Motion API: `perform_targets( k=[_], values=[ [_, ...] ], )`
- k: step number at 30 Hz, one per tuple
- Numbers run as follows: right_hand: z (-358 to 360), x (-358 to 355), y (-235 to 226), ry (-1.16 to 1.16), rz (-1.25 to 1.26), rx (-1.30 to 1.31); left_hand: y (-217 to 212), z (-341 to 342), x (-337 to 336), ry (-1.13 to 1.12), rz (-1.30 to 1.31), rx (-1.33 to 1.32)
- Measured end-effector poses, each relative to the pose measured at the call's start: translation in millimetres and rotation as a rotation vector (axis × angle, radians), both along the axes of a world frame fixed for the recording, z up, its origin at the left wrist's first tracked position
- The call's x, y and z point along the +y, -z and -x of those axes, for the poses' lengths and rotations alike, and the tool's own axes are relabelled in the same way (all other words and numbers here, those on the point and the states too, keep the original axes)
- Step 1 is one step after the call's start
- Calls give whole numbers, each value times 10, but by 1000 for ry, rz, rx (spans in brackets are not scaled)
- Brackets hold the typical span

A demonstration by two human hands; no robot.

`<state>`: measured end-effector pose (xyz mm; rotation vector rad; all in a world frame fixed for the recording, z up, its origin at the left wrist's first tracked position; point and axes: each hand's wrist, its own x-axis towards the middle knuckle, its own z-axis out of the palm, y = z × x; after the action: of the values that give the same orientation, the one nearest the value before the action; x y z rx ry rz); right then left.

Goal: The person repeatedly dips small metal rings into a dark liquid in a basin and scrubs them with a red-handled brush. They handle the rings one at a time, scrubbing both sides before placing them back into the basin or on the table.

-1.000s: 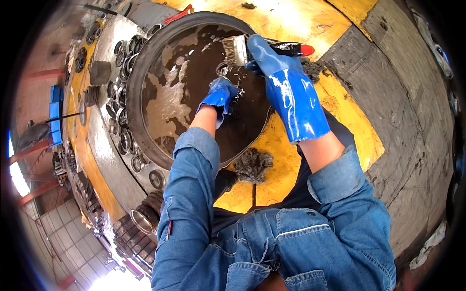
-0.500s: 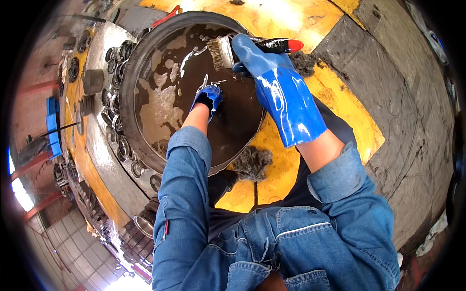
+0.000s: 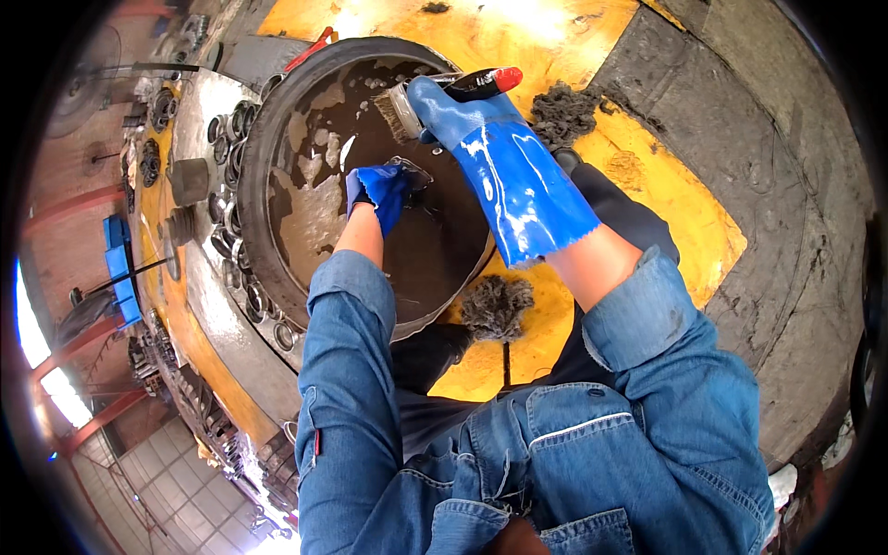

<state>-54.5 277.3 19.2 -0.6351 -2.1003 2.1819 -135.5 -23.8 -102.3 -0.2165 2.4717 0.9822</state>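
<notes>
A round dark tub (image 3: 254, 199) of murky brown liquid (image 3: 421, 254), with pale foam patches, stands before me. My right hand (image 3: 504, 166), in a long blue rubber glove, is closed around a paintbrush (image 3: 399, 113). The brush has a black handle with a red end, and its bristles point left over the liquid. In a blue glove too, my left hand (image 3: 377, 192) is at the liquid's surface near the tub's middle. Its fingers are bent around something dark and shiny, partly hidden, that I cannot make out.
Several metal rings (image 3: 222, 242) line a bench left of the tub. A red-handled tool (image 3: 310, 48) lies beyond the rim. Grey fibre clumps (image 3: 498, 308) (image 3: 562, 116) rest near the yellow board (image 3: 647, 199). Dark matting (image 3: 731, 166) covers the right side.
My left hand has risen out of the liquid, showing more of the glove and a shiny thing at its fingers. My right hand, with the paintbrush, has shifted left.
</notes>
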Motion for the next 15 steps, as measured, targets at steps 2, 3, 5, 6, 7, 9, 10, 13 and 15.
perform_targets(
  k=[2, 3, 5, 6, 7, 9, 10, 13, 15],
  values=[
    [9, 188, 100, 70, -27, -23, -645, -115, 782, 68, 38, -34],
    [11, 207, 99, 75, -25, -25, -938, -222, 981, 87, 49, -34],
    [33, 134, 29, 41, -14, -14, -1138, -370, 1008, -28, -145, -105],
    [46, 94, 10, 22, -12, -10, -1148, -407, 1008, -181, -305, -176],
    [51, 45, -25, 2, -10, -5, -1102, -314, 963, -5, 4, -121],
    [67, 25, -89, -25, -15, -1, -1115, -127, 1003, 358, 624, -24],
    [92, 47, -116, -34, -22, -2, -1196, -241, 987, 307, 657, 53],
    [134, 31, -329, -116, -50, 18, -1452, -489, 739, 154, 632, 155],
    [160, -42, -357, -191, -81, 3, -1772, -615, 702, 24, 636, 38]
  ],
)
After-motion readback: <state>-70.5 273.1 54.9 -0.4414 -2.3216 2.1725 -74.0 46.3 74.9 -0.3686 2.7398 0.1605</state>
